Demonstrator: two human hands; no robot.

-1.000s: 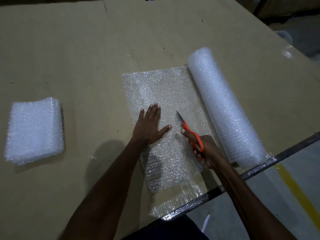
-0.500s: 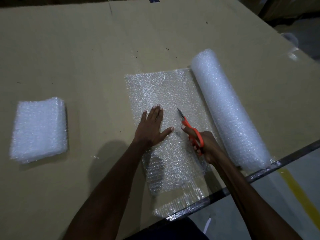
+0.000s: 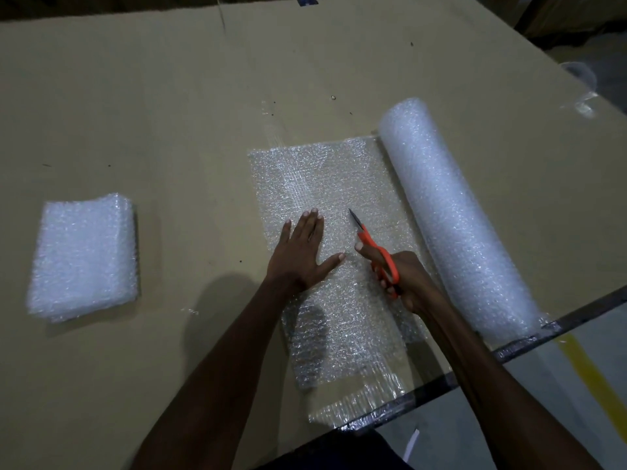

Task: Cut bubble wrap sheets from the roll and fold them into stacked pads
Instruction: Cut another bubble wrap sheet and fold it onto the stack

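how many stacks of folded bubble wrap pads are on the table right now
1. The stack sits alone at the table's left side, apart from the sheet being cut. How many pads it holds cannot be told.

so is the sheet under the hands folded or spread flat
Spread flat: the sheet lies in a single layer on the table, pressed by the left hand. The folded pads sit apart.

The right hand [image 3: 405,279] covers most of the scissors' orange handles [image 3: 383,257]. Both forearms cover parts of the unrolled bubble wrap sheet [image 3: 322,184], and the frame's edges cut off the worktop [image 3: 135,96].
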